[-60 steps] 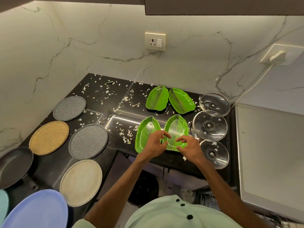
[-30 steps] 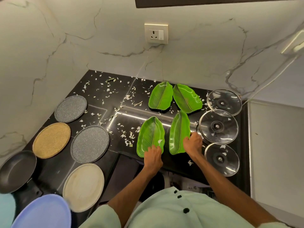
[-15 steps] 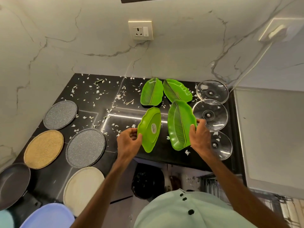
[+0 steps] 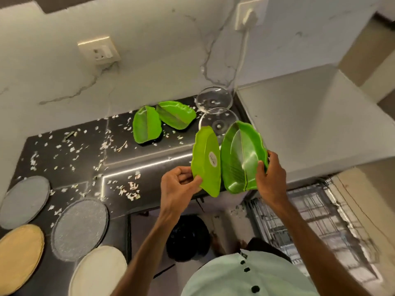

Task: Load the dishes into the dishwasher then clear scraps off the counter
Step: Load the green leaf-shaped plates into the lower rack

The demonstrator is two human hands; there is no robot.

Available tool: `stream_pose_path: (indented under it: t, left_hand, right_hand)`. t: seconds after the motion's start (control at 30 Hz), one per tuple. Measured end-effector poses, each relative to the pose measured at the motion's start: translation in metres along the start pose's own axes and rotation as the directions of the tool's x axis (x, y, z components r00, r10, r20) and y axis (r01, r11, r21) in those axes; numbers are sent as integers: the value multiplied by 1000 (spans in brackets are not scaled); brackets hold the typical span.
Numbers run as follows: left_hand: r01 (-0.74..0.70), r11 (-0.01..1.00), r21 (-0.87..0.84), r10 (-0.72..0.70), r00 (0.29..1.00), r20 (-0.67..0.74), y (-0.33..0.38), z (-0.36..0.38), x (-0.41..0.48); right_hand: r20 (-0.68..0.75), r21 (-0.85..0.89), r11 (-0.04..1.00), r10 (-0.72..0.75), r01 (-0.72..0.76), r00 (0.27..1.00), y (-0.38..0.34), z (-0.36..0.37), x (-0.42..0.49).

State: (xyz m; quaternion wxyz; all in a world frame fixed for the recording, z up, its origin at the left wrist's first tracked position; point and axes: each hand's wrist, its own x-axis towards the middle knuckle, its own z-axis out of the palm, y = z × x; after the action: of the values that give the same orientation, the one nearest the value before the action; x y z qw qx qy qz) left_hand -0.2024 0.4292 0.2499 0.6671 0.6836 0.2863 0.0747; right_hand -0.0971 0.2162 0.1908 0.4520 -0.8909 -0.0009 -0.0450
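Two green leaf-shaped plates (image 4: 206, 161) (image 4: 241, 159) have come up off the black counter (image 4: 149, 161), one in each hand. The view has swung right toward the open dishwasher rack (image 4: 299, 221). A second ago both plates lay flat among the scraps (image 4: 130, 189). Now they are held on edge, side by side and close together, clear of the worktop.

The left hand (image 4: 179, 184) pinches the lower rim of the left plate, thumb pressed on its pale underside, where a round sticker shows. The right hand (image 4: 270, 178) grips the right plate by its outer edge, thumb on the glossy ribbed inside and fingers wrapped behind the rim.

The wire rack sits below and to the right of the right hand, so racking these two looks like the step at hand.

Beyond the hands, two more leaf plates (image 4: 146, 124) (image 4: 176, 116) lie on the counter with glass lids (image 4: 213, 99) just beside them. Below and to the left of the left hand, round flat plates (image 4: 80, 229) wait their turn. White scraps litter the surface, so the wiping-down has evidently not begun.
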Motion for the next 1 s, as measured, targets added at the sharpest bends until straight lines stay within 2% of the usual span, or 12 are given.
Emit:
stream_pose_path:
  t: [0.13,0.3,0.6,0.87,1.0]
  left_hand:
    - [44,998,32,-49,987,153,0,39,-19]
    - [27,989,144,-69,954,293,-8,96,-54]
    - [-44,950,311,-108,883,456,-45,223,-157]
    - [-51,888,457,-216,832,512,-83,307,-191]
    - [-121,845,521,-250,772,585,-103,360,-178]
  right_hand:
    - [-112,-11,999,33,-34,993,28,-45,-16]
    - [-165,13,991,135,-135,977,77,-101,-50]
    - [-281,57,927,372,-371,885,179,-218,-141]
    - [-297,50,843,524,-535,798,271,-268,-182]
    - [-225,-29,826,544,-563,809,310,-278,-171]
